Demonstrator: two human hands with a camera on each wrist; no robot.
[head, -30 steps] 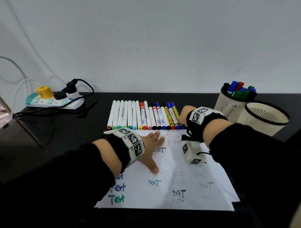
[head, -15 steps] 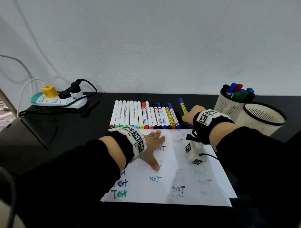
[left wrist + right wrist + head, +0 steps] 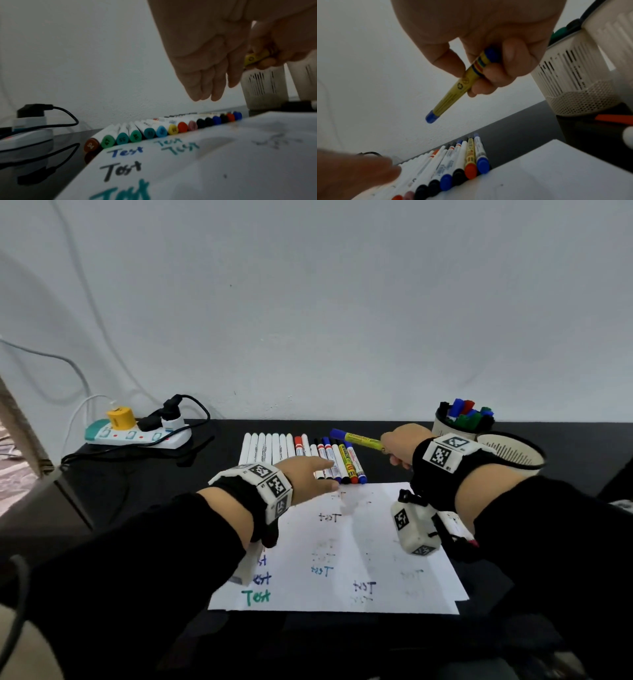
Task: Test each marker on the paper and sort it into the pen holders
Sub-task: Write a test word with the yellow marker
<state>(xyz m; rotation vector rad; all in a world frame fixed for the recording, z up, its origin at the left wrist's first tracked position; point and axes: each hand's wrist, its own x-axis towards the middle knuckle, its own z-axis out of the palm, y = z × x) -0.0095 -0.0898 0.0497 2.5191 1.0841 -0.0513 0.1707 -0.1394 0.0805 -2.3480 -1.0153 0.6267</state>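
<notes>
My right hand (image 3: pixel 399 445) (image 3: pixel 481 65) grips a yellow marker with a blue cap (image 3: pixel 359 438) (image 3: pixel 453 92) and holds it in the air above the right end of the marker row, cap on and pointing left. A row of several capped markers (image 3: pixel 301 455) (image 3: pixel 163 129) (image 3: pixel 462 166) lies along the far edge of the white paper (image 3: pixel 359 549) (image 3: pixel 205 169), which carries several "Test" scribbles. My left hand (image 3: pixel 310 475) (image 3: pixel 205 75) hovers over the row with straight fingers and holds nothing. Two white pen holders stand at the far right: one (image 3: pixel 455 428) (image 3: pixel 570 81) with several markers, one (image 3: pixel 513 453) nearer.
A power strip (image 3: pixel 137 434) (image 3: pixel 25 142) with plugs and cables lies at the back left of the black table (image 3: pixel 154 484). An orange marker (image 3: pixel 614 119) lies on the table near the holders. A white wall stands behind everything.
My right hand picked the yellow blue-capped marker out of the row's right end and lifted it. My left hand rose off the paper and moved forward over the row.
</notes>
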